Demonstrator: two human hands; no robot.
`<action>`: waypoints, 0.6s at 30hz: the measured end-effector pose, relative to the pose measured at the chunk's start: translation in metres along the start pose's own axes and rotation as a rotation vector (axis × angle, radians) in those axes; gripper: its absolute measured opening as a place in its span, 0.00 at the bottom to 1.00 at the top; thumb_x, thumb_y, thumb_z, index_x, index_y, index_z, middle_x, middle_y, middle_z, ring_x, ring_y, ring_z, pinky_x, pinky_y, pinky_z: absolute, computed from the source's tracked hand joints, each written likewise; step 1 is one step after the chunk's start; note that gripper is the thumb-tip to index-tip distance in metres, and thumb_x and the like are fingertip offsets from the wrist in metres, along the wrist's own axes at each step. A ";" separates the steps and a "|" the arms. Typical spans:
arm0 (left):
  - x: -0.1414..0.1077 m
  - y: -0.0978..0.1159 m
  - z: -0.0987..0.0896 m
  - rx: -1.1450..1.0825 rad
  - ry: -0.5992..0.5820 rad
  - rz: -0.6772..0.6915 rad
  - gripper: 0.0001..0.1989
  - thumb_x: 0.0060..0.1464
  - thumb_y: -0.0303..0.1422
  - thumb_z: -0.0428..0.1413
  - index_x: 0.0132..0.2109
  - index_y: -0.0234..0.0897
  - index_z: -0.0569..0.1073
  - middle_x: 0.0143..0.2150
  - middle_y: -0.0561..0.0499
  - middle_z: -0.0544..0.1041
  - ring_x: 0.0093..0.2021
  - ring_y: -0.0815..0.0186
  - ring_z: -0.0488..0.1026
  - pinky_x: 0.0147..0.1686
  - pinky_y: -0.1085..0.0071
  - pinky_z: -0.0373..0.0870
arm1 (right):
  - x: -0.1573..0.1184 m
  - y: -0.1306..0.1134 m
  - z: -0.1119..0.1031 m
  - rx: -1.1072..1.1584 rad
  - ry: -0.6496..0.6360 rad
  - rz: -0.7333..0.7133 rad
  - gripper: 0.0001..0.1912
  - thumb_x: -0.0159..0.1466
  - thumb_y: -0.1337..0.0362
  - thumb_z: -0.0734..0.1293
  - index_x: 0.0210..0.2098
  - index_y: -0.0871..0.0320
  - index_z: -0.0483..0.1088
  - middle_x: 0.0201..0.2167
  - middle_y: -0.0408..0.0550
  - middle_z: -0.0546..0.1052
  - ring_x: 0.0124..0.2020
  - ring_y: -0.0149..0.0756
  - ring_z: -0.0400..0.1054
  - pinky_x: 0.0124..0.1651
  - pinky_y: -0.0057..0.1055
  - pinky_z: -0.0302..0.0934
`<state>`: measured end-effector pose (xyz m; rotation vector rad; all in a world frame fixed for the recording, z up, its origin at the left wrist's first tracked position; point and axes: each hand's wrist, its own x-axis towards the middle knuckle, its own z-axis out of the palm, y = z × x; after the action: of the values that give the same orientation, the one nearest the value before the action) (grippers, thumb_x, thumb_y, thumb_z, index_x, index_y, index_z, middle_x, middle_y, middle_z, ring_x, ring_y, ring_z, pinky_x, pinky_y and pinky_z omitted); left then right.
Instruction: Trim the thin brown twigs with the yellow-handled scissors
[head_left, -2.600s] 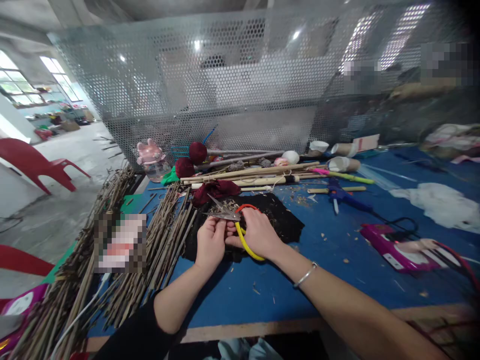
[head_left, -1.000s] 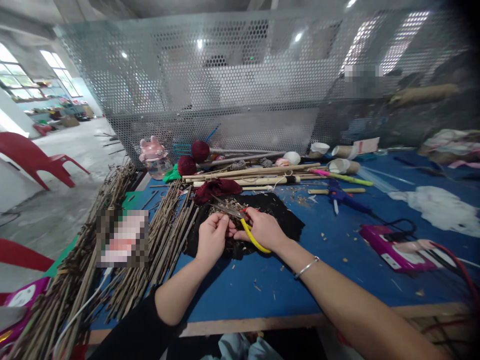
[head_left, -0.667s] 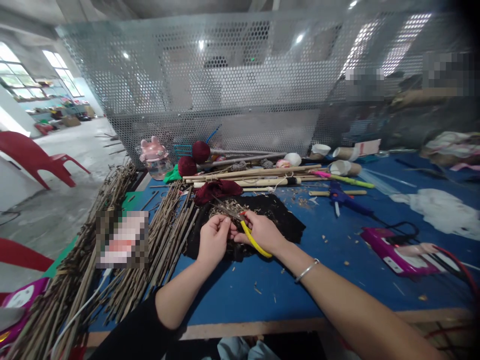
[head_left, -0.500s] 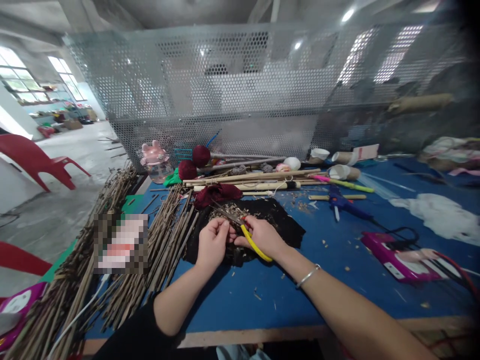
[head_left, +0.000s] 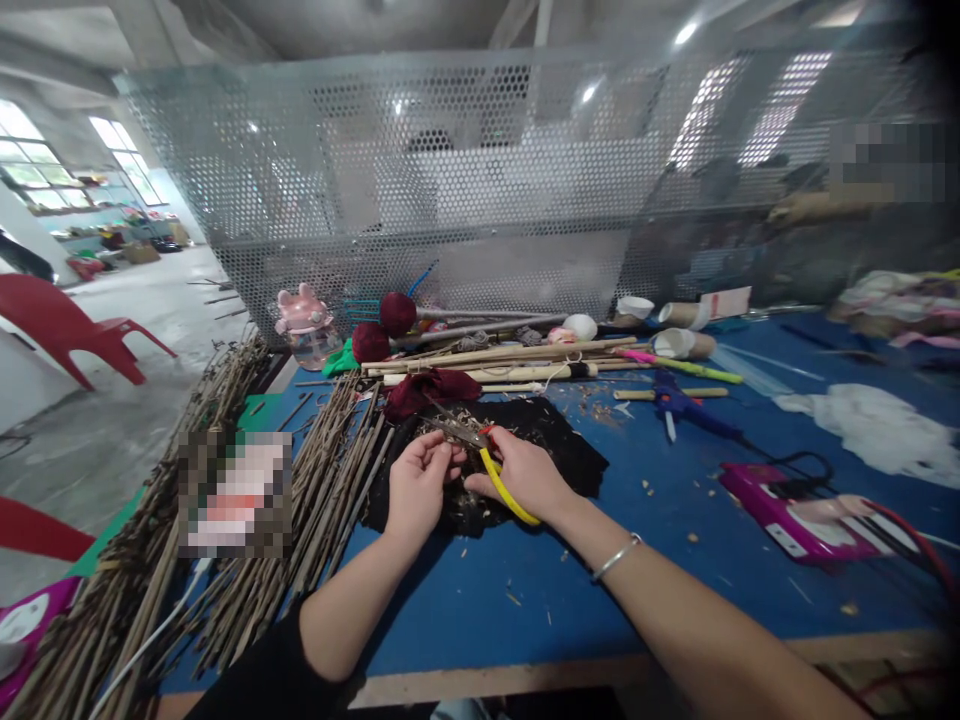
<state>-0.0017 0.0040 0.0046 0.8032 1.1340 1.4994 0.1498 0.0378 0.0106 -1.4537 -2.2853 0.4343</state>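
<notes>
My right hand [head_left: 525,474] is wrapped round the yellow handle of the scissors [head_left: 504,488], whose metal blades point up and left. My left hand [head_left: 420,480] is just left of the blades, fingertips pinched together on something too small to make out. Both hands are above a black cloth [head_left: 577,452] strewn with small pale cuttings. A dark red cloth [head_left: 457,386] lies at its back edge. Left of the cloth are many thin brown sticks [head_left: 319,485].
Behind the hands lie pale wooden rods [head_left: 510,357] and dark red balls [head_left: 397,314]. A blue glue gun [head_left: 694,412] and a magenta power strip [head_left: 795,515] sit at the right. A perforated metal screen [head_left: 450,190] stands along the back.
My left hand has moved slightly left, away from my right hand, opening a gap between them. My right hand still holds the scissors. The whole view has shifted a little.
</notes>
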 end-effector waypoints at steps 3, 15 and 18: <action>0.000 0.001 0.000 0.020 -0.034 0.001 0.17 0.43 0.37 0.60 0.38 0.30 0.71 0.32 0.46 0.77 0.32 0.67 0.75 0.29 0.76 0.70 | 0.000 -0.001 0.001 0.000 0.028 -0.061 0.29 0.47 0.47 0.71 0.40 0.58 0.62 0.36 0.50 0.71 0.39 0.41 0.67 0.37 0.31 0.56; -0.006 0.002 0.002 0.050 -0.048 0.040 0.12 0.44 0.36 0.60 0.34 0.31 0.72 0.30 0.47 0.77 0.30 0.69 0.74 0.30 0.75 0.70 | -0.001 -0.005 0.006 -0.006 0.071 -0.105 0.26 0.48 0.45 0.69 0.34 0.58 0.60 0.31 0.49 0.70 0.32 0.39 0.66 0.33 0.30 0.55; -0.008 0.005 0.003 0.059 -0.039 0.062 0.12 0.44 0.36 0.60 0.33 0.31 0.72 0.29 0.48 0.77 0.28 0.70 0.74 0.30 0.75 0.69 | -0.002 -0.005 0.009 0.038 0.030 -0.063 0.26 0.48 0.45 0.69 0.34 0.57 0.59 0.28 0.45 0.70 0.29 0.37 0.66 0.29 0.27 0.52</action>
<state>0.0008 -0.0027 0.0107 0.9116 1.1372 1.5012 0.1427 0.0333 0.0049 -1.3576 -2.2796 0.4321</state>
